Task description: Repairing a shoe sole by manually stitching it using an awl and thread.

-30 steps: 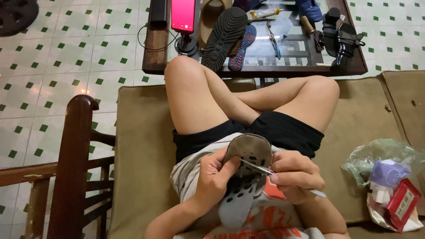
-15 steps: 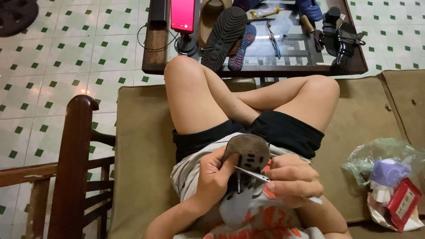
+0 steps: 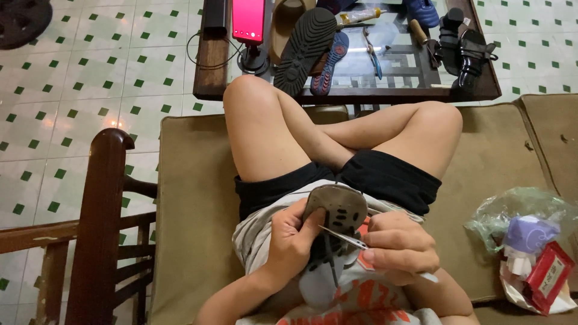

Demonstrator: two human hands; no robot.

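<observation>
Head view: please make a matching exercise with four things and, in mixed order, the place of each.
Things:
1. grey shoe sole
2. metal needle tool
3. red box
4. pink phone

Places:
A. on the low table
B. in the left hand
C. on the cushion by the plastic bag
D. in the right hand

Pairs: 1-B, 2-D, 3-C, 4-A

I take this for a home living room used for shoe mending: I sit on a cushioned wooden sofa (image 3: 198, 198), green-and-white floor tiles (image 3: 90, 78) spread left of it, and the glass worktop (image 3: 391, 60) ahead of it carries sandals (image 3: 463, 39), soles and pliers (image 3: 373, 51)
</observation>
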